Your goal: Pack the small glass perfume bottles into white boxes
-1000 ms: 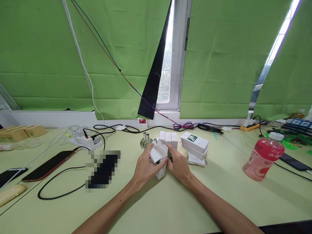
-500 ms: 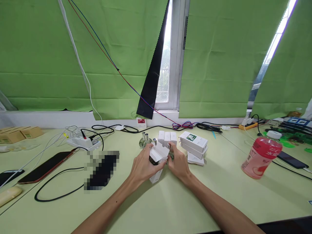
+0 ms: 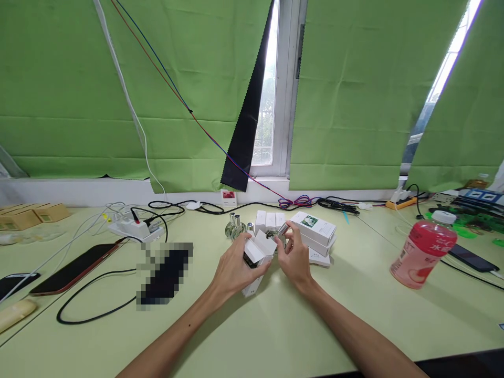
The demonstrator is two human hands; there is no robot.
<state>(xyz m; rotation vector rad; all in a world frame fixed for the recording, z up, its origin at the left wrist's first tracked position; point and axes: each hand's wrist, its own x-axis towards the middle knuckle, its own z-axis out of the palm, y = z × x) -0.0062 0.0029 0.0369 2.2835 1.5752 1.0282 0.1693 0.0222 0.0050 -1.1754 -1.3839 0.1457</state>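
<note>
My left hand (image 3: 232, 265) is wrapped round a small white carton (image 3: 252, 286), which stands tilted on the table with its top flaps raised. Something dark shows inside the carton's mouth. Just to the right, my right hand (image 3: 294, 257) pinches a small glass perfume bottle (image 3: 271, 234) by its silver cap. That bottle leans, its glass body towards the carton flaps and partly hidden behind them. More perfume bottles (image 3: 235, 227) with silver caps stand beyond my left fingers. Behind the carton is a row of closed white boxes (image 3: 270, 220).
Flat white boxes (image 3: 315, 229) are stacked right of my right hand. A pink drink bottle (image 3: 423, 252) stands farther right. Leftward lie a phone (image 3: 74, 269), a pixelated dark object (image 3: 165, 278) and a power strip (image 3: 136, 228) with cables. Green curtains (image 3: 354, 94) hang behind.
My right hand has risen slightly and shifted right, its fingers now at the bottle's cap. The bottle has tipped over to a slant. My left hand and the carton have hardly moved.
</note>
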